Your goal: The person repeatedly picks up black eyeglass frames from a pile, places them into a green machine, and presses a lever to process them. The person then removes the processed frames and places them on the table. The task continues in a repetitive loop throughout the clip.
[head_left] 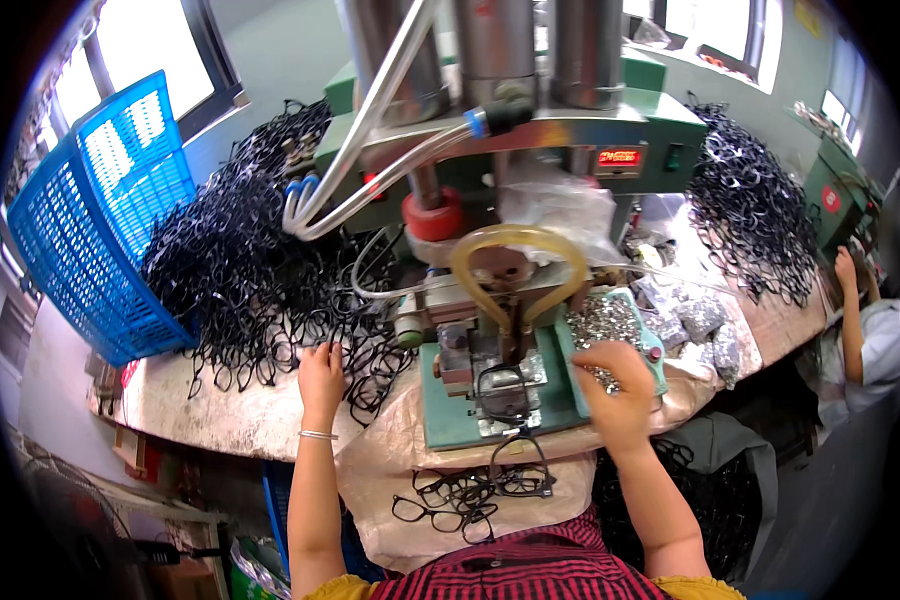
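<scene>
My left hand (322, 382) reaches to the near edge of a large pile of black eyeglass frames (260, 250). Its fingers are a little apart, and I see nothing held in them. My right hand (618, 390) is beside a tray of small silvery metal parts (605, 322), fingers curled together; anything between them is too small to make out. Between my hands stands a green bench press (440, 420) with a metal fixture. One black eyeglass frame (503, 395) sits at the fixture, and another eyeglass frame (520, 470) hangs below its front edge.
Several black frames (445, 505) lie on cloth at my lap. A blue plastic basket (100, 230) leans at the left. Metal cylinders (495, 50) and clear hoses stand ahead. Bags of metal parts (700, 315) and another frame pile (750, 210) are right, near another person (875, 345).
</scene>
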